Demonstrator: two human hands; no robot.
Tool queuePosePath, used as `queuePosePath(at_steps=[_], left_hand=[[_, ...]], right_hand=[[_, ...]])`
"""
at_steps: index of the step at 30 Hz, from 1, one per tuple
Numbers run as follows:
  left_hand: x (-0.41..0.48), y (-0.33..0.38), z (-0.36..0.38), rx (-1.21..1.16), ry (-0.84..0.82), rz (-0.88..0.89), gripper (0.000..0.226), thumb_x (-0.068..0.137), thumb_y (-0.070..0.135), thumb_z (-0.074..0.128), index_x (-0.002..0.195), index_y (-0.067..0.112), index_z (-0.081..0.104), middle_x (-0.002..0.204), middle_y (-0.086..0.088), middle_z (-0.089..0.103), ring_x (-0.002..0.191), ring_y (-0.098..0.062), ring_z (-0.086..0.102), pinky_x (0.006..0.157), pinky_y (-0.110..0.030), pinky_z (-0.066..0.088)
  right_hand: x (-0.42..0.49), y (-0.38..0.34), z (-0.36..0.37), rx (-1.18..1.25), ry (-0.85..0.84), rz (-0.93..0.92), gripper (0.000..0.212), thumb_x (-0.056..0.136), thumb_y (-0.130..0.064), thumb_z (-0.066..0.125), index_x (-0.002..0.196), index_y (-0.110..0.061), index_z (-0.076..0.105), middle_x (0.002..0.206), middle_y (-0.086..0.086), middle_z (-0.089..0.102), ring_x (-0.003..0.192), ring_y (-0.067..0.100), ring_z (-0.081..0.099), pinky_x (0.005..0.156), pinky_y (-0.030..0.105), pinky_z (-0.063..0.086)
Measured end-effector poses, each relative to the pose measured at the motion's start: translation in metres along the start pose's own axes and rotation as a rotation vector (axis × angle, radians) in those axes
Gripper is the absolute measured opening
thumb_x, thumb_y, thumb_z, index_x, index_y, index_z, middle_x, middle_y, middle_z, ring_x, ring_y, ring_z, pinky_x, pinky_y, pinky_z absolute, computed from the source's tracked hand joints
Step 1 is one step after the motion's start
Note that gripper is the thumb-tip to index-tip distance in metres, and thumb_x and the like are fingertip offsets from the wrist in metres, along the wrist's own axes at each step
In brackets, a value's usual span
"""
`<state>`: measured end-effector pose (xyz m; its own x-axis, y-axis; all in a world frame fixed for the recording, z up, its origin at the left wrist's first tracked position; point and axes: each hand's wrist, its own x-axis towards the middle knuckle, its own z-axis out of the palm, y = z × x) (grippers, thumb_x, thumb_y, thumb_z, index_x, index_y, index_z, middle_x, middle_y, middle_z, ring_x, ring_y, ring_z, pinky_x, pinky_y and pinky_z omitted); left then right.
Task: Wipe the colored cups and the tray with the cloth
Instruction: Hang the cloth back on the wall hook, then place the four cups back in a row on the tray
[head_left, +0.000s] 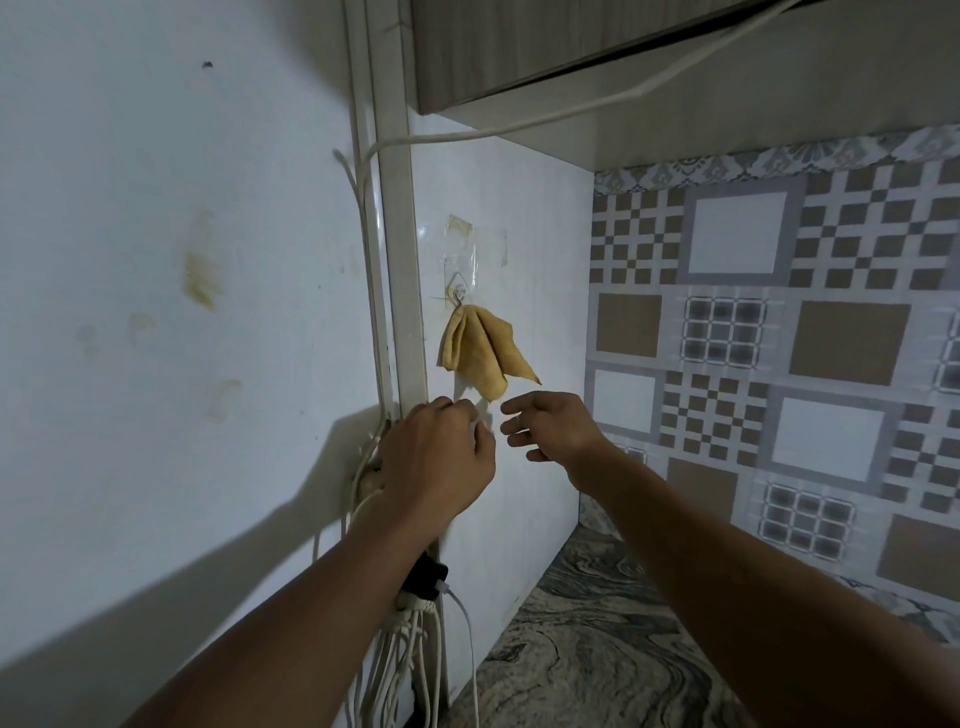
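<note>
A yellow cloth (480, 351) hangs folded from a clear adhesive hook (460, 288) on the white wall panel. My left hand (439, 457) is just below it, fingers curled and pinching a pale lower end that hangs under the yellow folds. My right hand (553, 426) is raised beside it to the right, fingers apart and empty, its fingertips a little below the cloth's pointed corner. No cups or tray are in view.
A white cable duct (400, 270) runs down the wall left of the hook, with loose cables and a plugged power strip (423, 582) below my left forearm. A marbled countertop (597, 639) lies lower right, patterned tiles (779, 338) behind it, a cabinet (519, 47) overhead.
</note>
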<state>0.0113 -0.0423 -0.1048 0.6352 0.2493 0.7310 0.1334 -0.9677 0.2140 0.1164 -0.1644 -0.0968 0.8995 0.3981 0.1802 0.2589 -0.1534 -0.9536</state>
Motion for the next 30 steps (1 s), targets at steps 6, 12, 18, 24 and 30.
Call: queuePosePath(at_steps=[6, 12, 18, 24, 30], left_hand=[[-0.009, 0.017, 0.003, 0.014, -0.019, -0.013, 0.028, 0.096, 0.038, 0.050, 0.100, 0.023, 0.073, 0.091, 0.005, 0.070, 0.076, -0.013, 0.059, 0.060, -0.024, 0.037], [-0.027, 0.064, 0.008, -0.051, -0.096, 0.056, 0.026, 0.095, 0.037, 0.052, 0.103, 0.024, 0.073, 0.097, 0.005, 0.072, 0.086, -0.018, 0.065, 0.066, -0.027, 0.046], [-0.060, 0.135, 0.021, -0.177, -0.281, 0.139, 0.019, 0.093, 0.032, 0.056, 0.097, 0.024, 0.072, 0.098, 0.005, 0.072, 0.089, -0.020, 0.067, 0.071, -0.032, 0.053], [-0.105, 0.196, 0.051, -0.291, -0.510, 0.233, 0.019, 0.093, 0.032, 0.057, 0.101, 0.022, 0.071, 0.104, 0.001, 0.070, 0.093, -0.023, 0.064, 0.076, -0.038, 0.057], [-0.144, 0.238, 0.111, -0.341, -0.798, 0.358, 0.034, 0.090, 0.031, 0.063, 0.123, 0.023, 0.065, 0.126, -0.002, 0.062, 0.115, -0.025, 0.059, 0.094, -0.040, 0.053]], right_hand=[[-0.024, 0.003, -0.035, -0.145, 0.001, -0.010, 0.027, 0.097, -0.010, 0.047, 0.102, -0.016, 0.073, 0.090, 0.008, 0.075, 0.082, 0.021, 0.073, 0.071, 0.031, 0.055], [-0.069, 0.009, -0.092, -0.305, 0.025, 0.004, 0.021, 0.101, -0.012, 0.050, 0.109, -0.013, 0.069, 0.093, 0.008, 0.072, 0.079, 0.017, 0.069, 0.060, 0.024, 0.053], [-0.140, 0.037, -0.171, -0.348, 0.119, 0.119, 0.019, 0.101, -0.013, 0.050, 0.102, -0.019, 0.069, 0.093, 0.007, 0.071, 0.084, 0.017, 0.069, 0.073, 0.030, 0.056], [-0.200, 0.084, -0.229, -0.406, 0.217, 0.236, 0.020, 0.099, -0.009, 0.052, 0.107, -0.014, 0.070, 0.092, 0.009, 0.073, 0.075, 0.014, 0.068, 0.055, 0.019, 0.053], [-0.240, 0.148, -0.265, -0.633, 0.246, 0.374, 0.015, 0.089, -0.008, 0.061, 0.096, -0.008, 0.074, 0.088, 0.007, 0.075, 0.074, 0.017, 0.068, 0.066, 0.022, 0.054]])
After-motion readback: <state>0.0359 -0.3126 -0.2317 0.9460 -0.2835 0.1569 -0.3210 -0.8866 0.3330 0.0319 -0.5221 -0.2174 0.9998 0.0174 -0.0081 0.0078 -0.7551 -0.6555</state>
